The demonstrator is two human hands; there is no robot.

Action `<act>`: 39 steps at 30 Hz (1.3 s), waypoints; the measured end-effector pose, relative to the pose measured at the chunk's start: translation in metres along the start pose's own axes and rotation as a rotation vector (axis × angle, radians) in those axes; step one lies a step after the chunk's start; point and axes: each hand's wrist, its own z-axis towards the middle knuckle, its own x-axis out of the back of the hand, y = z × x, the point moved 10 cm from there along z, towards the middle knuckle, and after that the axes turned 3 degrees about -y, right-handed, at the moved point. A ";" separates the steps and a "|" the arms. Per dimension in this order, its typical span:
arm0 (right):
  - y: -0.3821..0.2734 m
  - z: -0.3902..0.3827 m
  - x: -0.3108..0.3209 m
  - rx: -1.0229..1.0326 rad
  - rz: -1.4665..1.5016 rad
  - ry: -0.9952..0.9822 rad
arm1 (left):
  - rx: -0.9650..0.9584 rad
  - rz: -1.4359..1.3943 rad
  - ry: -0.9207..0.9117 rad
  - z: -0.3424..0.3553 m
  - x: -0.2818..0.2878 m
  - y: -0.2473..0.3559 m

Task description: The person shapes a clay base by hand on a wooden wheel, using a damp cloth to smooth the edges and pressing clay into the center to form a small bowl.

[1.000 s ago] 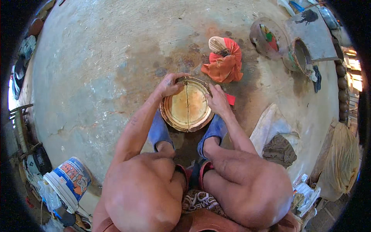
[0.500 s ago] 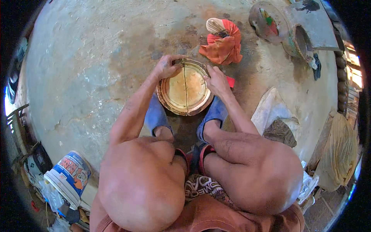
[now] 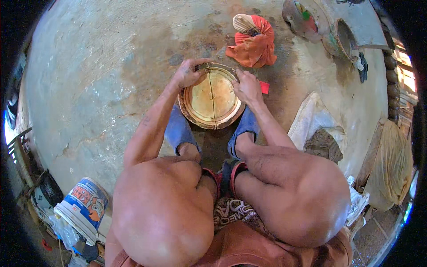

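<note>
A round, shallow disc (image 3: 209, 98), pale yellow with a rough brown rim, stands tilted between my feet. A dark seam runs across its middle from far edge to near edge. My left hand (image 3: 190, 73) is closed on its far left rim, the fingers over the edge. On the far right rim my right hand (image 3: 247, 87) grips too, with the thumb on the face. A small flat red piece (image 3: 264, 87) shows just beside my right hand. The disc's underside is hidden.
Beyond the disc sits an orange-red cloth bundle (image 3: 253, 44). At far right are an open round container (image 3: 344, 38) and a grey board (image 3: 362, 26). A brown lump (image 3: 324, 145) rests on a white sack (image 3: 307, 118). A paint bucket (image 3: 82, 207) lies tipped at near left.
My hands keep their hold on the disc's rim, and its position between my feet is nearly the same. The whole view has shifted slightly.
</note>
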 end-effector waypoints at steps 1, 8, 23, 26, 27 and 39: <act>-0.002 0.004 -0.002 -0.010 0.003 -0.012 | 0.001 0.002 0.008 -0.001 0.003 -0.003; -0.002 0.001 -0.004 -0.061 -0.002 0.022 | 0.097 -0.204 -0.063 0.002 -0.004 -0.022; -0.015 0.029 0.042 -0.098 -0.031 -0.145 | 0.039 -0.157 0.079 -0.003 0.003 -0.021; -0.018 0.070 0.131 0.002 0.004 0.460 | 0.015 -0.334 0.108 0.002 0.005 -0.046; 0.004 0.085 0.136 -0.126 -0.080 0.468 | 0.004 -0.281 0.077 0.007 0.000 -0.032; -0.006 0.082 0.160 0.277 -0.030 0.358 | 0.099 -0.535 0.029 0.002 -0.011 -0.045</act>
